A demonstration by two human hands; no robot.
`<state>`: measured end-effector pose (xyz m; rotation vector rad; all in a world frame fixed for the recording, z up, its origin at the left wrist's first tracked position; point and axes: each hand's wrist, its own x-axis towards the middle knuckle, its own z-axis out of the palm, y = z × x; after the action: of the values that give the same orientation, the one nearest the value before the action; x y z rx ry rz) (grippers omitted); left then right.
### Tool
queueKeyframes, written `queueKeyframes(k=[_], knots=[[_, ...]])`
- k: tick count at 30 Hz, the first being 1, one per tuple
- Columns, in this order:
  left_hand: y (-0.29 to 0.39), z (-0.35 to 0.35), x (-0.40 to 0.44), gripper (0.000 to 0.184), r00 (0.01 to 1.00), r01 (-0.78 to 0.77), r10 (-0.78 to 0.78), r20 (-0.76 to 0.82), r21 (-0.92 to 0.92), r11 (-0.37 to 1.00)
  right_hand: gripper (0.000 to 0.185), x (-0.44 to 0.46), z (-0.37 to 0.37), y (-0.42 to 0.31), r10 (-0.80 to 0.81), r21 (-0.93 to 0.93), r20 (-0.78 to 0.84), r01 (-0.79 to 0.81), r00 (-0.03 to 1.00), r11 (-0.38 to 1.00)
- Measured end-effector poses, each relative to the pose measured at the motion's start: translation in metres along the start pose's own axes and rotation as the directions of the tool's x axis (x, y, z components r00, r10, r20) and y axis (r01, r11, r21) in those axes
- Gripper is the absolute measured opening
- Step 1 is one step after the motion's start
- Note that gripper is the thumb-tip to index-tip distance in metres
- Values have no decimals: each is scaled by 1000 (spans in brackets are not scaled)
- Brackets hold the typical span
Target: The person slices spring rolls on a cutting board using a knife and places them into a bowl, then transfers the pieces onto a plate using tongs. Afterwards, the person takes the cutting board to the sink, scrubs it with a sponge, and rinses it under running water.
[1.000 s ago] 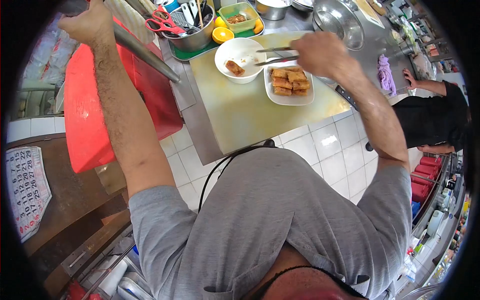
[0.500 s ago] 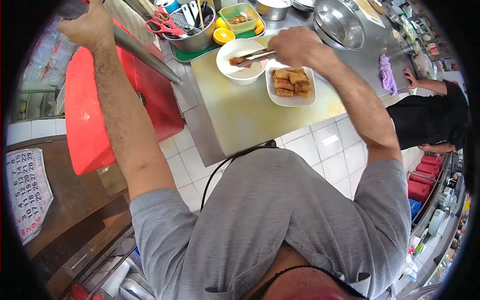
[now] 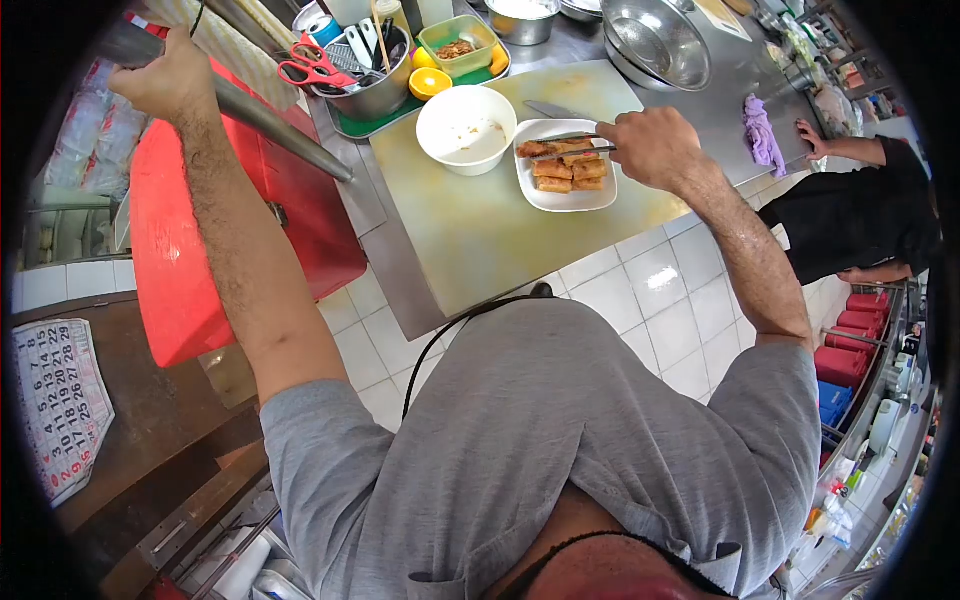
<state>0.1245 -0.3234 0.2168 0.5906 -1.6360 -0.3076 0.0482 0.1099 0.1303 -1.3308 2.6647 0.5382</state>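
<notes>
My right hand is closed around metal tongs. Their tips reach over a white square dish holding several golden-brown fried rolls. A roll lies at the tips, on the dish's upper left; whether they still pinch it, I cannot tell. Left of the dish stands a white bowl with a few crumbs inside. A knife lies behind the dish on the yellowish cutting board. Away to the left, my left hand is wrapped round a thick metal pole.
A metal pot of utensils, with red scissors, stands on a green tray beside a cut orange and a plastic container. A steel bowl and purple cloth lie right. A person in black stands there.
My right hand has moved the tongs and a roll from the white bowl, right and down to the square dish. The bowl holds only crumbs now. My left hand keeps its grip.
</notes>
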Motion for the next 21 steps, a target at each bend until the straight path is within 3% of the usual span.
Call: queueKeyframes(k=[8,12,14,15,16,18,19,21], knots=[[-1,1,0,64,1000,-1,1,-3,-18,1000,21,2,4,-2,38,-51,97,-33,995,998],[0,0,0,62,1000,-3,2,-10,-61,998,22,-8,-1,7,44,-27,14,-43,999,999],[0,0,-1,61,1000,4,-5,-21,-48,999,27,-22,-15,22,161,167,-68,-148,985,975],[1,1,-2,61,999,12,-13,-32,-36,999,33,-20,-14,36,220,280,3,-212,975,936],[3,0,-2,61,999,13,-14,-31,-41,999,33,-16,-3,47,224,279,4,-217,974,936],[7,-2,-3,62,999,42,-43,-18,-54,998,35,-1,40,65,382,460,-41,-322,923,828],[6,0,-2,62,999,39,-40,-15,-61,997,40,12,68,72,382,502,59,-358,922,787],[-4,4,2,65,999,31,-31,-41,-18,999,43,31,135,74,453,551,107,-432,885,714]])
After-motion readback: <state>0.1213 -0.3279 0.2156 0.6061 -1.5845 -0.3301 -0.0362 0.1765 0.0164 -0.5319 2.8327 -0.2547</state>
